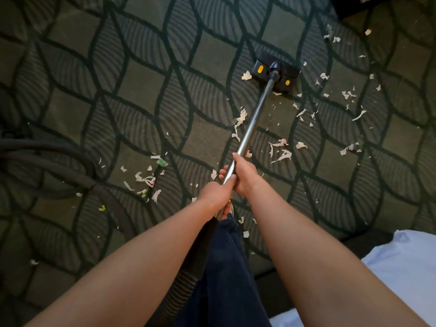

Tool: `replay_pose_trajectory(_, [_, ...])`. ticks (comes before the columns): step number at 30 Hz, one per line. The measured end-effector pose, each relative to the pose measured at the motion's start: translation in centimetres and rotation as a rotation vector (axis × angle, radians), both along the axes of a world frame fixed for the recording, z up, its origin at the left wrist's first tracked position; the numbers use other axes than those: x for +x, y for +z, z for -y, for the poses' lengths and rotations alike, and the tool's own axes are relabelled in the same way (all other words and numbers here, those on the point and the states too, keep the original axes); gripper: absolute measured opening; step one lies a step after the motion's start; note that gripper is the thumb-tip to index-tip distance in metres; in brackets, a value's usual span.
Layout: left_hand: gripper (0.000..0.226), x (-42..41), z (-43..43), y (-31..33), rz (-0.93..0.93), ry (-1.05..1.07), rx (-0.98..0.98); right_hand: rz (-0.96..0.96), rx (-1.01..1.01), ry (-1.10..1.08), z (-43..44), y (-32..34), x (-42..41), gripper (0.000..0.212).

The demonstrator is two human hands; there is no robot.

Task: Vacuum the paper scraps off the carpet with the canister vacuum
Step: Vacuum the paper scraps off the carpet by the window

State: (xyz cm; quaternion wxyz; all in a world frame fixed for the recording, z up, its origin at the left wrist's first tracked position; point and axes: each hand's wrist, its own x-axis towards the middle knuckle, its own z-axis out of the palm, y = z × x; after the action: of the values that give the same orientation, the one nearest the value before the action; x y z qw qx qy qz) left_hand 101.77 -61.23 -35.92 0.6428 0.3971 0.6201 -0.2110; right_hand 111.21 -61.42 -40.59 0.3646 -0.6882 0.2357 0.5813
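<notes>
A silver metal wand runs from my hands up to a black floor head with two yellow buttons, flat on the patterned dark carpet. My left hand grips the lower end of the wand. Just above it, my right hand grips the same tube. Several white paper scraps lie on both sides of the wand, more scraps lie at the left, and others scatter to the right of the floor head.
The black ribbed vacuum hose loops across the carpet at the left and passes under my left arm. A white bed sheet fills the lower right corner. My dark trouser leg is between my arms. A dark object sits top right.
</notes>
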Motion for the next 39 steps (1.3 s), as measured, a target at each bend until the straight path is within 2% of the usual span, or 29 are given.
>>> replay_pose_trajectory(8, [0.07,-1.5,-0.7,-1.6,-0.039,-0.006,0.037,-0.01,-0.01,-0.024,-1.1,-1.3,-1.8,0.031])
replay_pose_trajectory(16, [0.055,-4.6,-3.0,-1.0,0.002,0.004,0.092,0.039,0.008,-0.052,-3.4,-0.7,-4.7,0.035])
replay_pose_trajectory(26, [0.064,-13.8,-4.7,0.9,0.001,-0.211,0.262,0.062,0.019,-0.131,-4.8,0.9,-13.8,0.037])
replay_pose_trajectory(31, [0.062,-15.9,-5.0,1.2,0.056,-0.128,0.243,0.094,0.033,-0.086,-5.6,1.6,-15.5,0.036])
replay_pose_trajectory(39, [0.06,-18.7,-5.1,0.8,0.01,0.007,0.117,0.065,0.006,0.0,-6.3,1.1,-19.3,0.031])
